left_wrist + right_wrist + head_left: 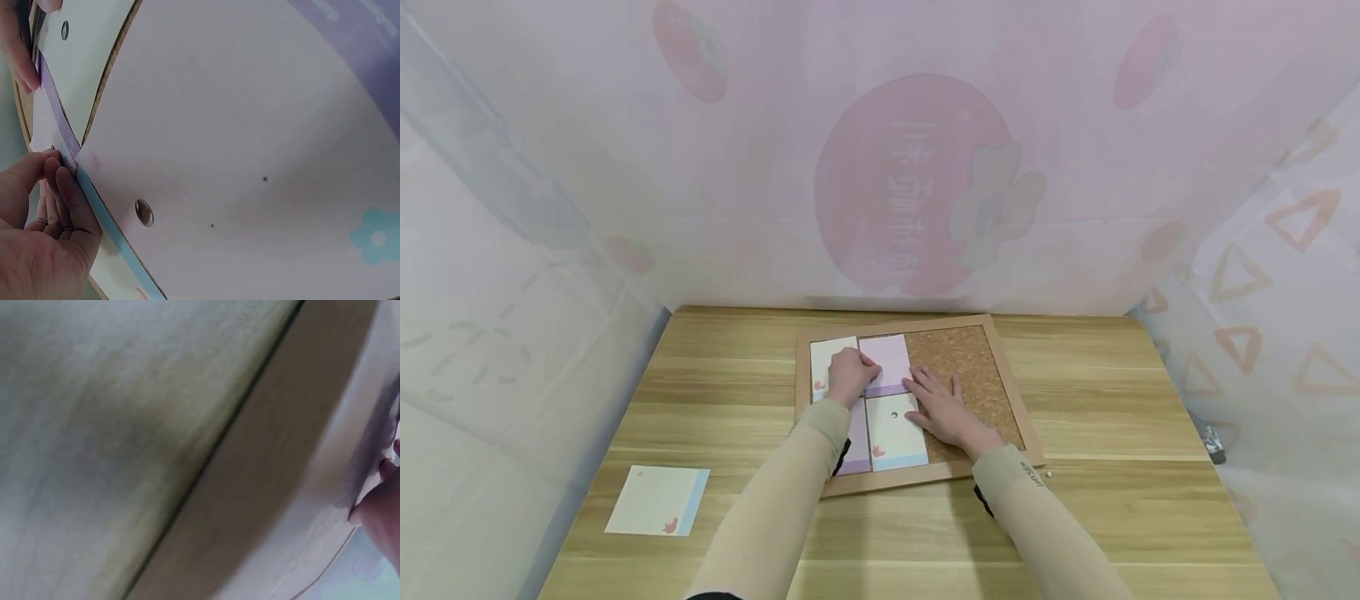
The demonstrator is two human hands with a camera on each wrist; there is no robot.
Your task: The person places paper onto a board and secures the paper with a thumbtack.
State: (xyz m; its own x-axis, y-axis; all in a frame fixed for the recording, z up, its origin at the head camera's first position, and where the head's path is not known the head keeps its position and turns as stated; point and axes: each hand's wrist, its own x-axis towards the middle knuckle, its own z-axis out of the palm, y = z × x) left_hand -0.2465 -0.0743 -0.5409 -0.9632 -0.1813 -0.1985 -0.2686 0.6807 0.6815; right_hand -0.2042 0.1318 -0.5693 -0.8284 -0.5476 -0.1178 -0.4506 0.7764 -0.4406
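Note:
A wood-framed corkboard lies slightly askew on the table, with four paper notes side by side on its left part. My left hand is over the upper purple-edged note, thumb and index finger pinching a small metal thumbtack against the paper. My right hand rests spread on the board, its fingertips touching that note's right edge and its thumb on the lower blue-edged note. Silver tacks show in the lower blue-edged note and the near purple-edged note. My left hand partly covers the upper-left note.
A loose blue-edged note lies on the wooden table to the left. Just off the board's lower right corner is a tiny shiny piece. Printed cloth hangs behind the table and at both sides.

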